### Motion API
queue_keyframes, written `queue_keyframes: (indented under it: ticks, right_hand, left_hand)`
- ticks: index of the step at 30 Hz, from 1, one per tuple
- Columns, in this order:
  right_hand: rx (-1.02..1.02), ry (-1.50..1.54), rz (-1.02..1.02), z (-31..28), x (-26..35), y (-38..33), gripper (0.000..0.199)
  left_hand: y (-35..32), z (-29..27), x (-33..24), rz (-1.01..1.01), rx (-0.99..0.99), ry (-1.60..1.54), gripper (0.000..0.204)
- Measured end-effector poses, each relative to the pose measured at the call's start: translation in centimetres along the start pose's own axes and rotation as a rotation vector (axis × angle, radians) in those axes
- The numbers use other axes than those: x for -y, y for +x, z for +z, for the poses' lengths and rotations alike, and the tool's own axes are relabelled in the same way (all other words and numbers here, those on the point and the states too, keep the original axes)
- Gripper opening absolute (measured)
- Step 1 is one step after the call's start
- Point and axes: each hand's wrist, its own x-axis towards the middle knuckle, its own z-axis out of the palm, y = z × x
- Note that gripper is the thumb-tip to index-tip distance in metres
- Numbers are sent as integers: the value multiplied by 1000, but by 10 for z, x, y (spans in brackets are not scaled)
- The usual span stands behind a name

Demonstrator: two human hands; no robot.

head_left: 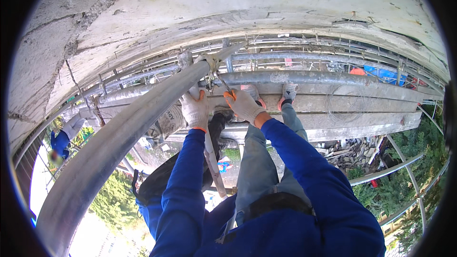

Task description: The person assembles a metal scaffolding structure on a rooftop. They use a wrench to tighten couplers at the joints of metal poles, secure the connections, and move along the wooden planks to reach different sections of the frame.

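Note:
I stand on a metal scaffold platform (362,107) beside a rough concrete wall (214,4). My left hand (195,110), in a white glove with an orange cuff, grips an upright grey scaffold tube (212,159) just under a long diagonal tube (119,138). My right hand (243,104), gloved the same way, holds a small tool with an orange handle (227,88) up against the clamp (209,62) where the tubes meet. Both sleeves are blue. My feet (288,90) rest on the planks.
A horizontal tube (304,77) runs right along the wall. Another person in blue (61,143) works on the scaffold at far left. Trees (414,171) and rubble (347,152) lie far below. A black bag (157,181) hangs at my left hip.

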Motion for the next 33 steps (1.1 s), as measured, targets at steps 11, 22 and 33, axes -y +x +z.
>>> queue_keyframes:
  ticks: [11,22,33]
  right_hand:
    - [49,212,28,15,19,-17,45]
    - [277,1572,195,-9,111,-61,29]
    - [-109,540,141,21,11,-41,48]
  left_hand:
    - [9,-9,-11,-198,39,-88,70]
    - [7,-4,-14,-164,51,-164,40]
    - [3,-19,-36,-175,-8,-44,73]
